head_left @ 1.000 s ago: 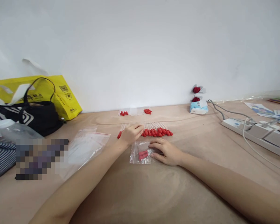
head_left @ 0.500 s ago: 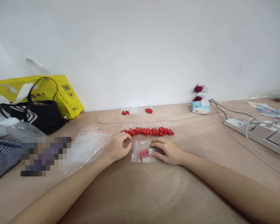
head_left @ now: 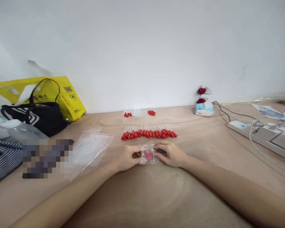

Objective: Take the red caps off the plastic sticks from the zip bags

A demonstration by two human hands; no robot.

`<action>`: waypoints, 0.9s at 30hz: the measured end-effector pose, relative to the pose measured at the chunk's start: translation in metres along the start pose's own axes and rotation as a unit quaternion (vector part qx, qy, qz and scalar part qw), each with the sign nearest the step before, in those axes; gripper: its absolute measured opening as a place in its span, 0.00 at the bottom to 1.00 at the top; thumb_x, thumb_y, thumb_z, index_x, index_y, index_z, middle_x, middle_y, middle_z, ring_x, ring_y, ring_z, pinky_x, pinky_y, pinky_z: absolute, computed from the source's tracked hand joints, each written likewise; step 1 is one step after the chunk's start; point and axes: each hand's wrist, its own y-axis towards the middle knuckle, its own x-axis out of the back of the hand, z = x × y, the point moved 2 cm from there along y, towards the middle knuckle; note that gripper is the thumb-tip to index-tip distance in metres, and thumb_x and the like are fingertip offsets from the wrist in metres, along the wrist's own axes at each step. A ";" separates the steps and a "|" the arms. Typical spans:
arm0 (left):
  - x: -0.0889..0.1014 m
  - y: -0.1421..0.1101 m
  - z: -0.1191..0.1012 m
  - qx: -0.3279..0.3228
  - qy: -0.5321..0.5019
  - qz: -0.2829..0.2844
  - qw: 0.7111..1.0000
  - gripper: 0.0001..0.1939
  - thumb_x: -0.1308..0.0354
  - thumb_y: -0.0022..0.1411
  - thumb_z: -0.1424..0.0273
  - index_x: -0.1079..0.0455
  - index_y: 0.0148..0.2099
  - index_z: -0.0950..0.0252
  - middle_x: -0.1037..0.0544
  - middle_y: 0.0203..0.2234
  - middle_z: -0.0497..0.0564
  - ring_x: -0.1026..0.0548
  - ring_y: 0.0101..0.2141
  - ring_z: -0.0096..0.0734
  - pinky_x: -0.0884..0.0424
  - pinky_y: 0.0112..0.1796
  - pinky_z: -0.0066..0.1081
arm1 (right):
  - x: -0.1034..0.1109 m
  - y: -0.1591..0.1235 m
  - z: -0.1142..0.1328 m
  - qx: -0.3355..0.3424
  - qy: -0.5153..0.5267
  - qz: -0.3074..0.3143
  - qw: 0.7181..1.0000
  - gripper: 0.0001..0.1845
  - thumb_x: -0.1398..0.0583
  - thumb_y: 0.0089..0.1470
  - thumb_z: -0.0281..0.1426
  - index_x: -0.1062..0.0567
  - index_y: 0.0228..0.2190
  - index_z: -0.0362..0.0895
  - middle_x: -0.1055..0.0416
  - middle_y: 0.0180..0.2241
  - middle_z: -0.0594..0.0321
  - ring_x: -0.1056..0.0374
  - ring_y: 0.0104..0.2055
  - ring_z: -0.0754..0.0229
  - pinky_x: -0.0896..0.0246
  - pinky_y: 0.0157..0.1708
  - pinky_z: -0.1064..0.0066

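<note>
A small clear zip bag (head_left: 144, 160) lies in front of me with a few droppers with red bulbs (head_left: 148, 155) inside. My left hand (head_left: 129, 157) pinches the left end of the bag between thumb and fingers. At the opposite end, my right hand (head_left: 169, 153) has its fingers and thumb closed on the bag, and the dropper stems there are mostly hidden. Just beyond both hands runs a row of loose droppers (head_left: 149, 133), red bulbs toward me and clear stems pointing away.
Flat empty zip bags (head_left: 90, 147) lie to the left. Filled bags with red bulbs (head_left: 151, 112) rest by the wall. A power strip (head_left: 263, 137) with cables is at right, a tissue pack (head_left: 203, 109) farther back. Black bag (head_left: 38, 118) and yellow bag (head_left: 73, 104) stand at left.
My left hand has moved slightly right and toward me and taken hold of the bag's left end. The bag now looks bunched between both hands; my right hand has barely moved.
</note>
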 end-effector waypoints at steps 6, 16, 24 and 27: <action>-0.009 0.003 -0.004 -0.050 0.106 -0.020 0.993 0.18 0.43 0.51 0.66 0.32 0.46 0.62 0.25 0.33 0.50 0.29 0.33 0.30 0.33 0.34 0.28 | -0.001 -0.001 -0.001 -0.030 -0.016 -0.015 0.999 0.13 0.46 0.52 0.36 0.27 0.36 0.44 0.29 0.36 0.57 0.34 0.40 0.59 0.39 0.39 0.68; 0.010 -0.016 0.010 -0.014 0.072 -0.123 0.990 0.11 0.49 0.53 0.73 0.29 0.37 0.65 0.29 0.30 0.51 0.30 0.29 0.26 0.31 0.30 0.25 | -0.001 -0.001 -0.004 -0.003 0.000 -0.019 1.000 0.13 0.45 0.51 0.34 0.29 0.38 0.43 0.30 0.38 0.57 0.35 0.40 0.59 0.39 0.40 0.66; 0.056 -0.045 0.028 0.018 -0.001 -0.293 0.956 0.07 0.45 0.52 0.67 0.29 0.33 0.64 0.25 0.30 0.50 0.27 0.32 0.30 0.28 0.35 0.31 | -0.002 0.000 -0.005 0.002 0.005 -0.013 1.000 0.12 0.45 0.51 0.34 0.28 0.38 0.44 0.30 0.38 0.57 0.35 0.41 0.58 0.39 0.41 0.66; 0.077 -0.042 0.019 0.007 0.060 -0.380 0.923 0.08 0.44 0.51 0.66 0.30 0.34 0.63 0.25 0.31 0.50 0.27 0.33 0.31 0.28 0.36 0.32 | -0.002 0.000 -0.005 0.003 0.002 -0.013 1.000 0.12 0.44 0.51 0.34 0.28 0.37 0.44 0.30 0.39 0.57 0.35 0.41 0.58 0.39 0.41 0.65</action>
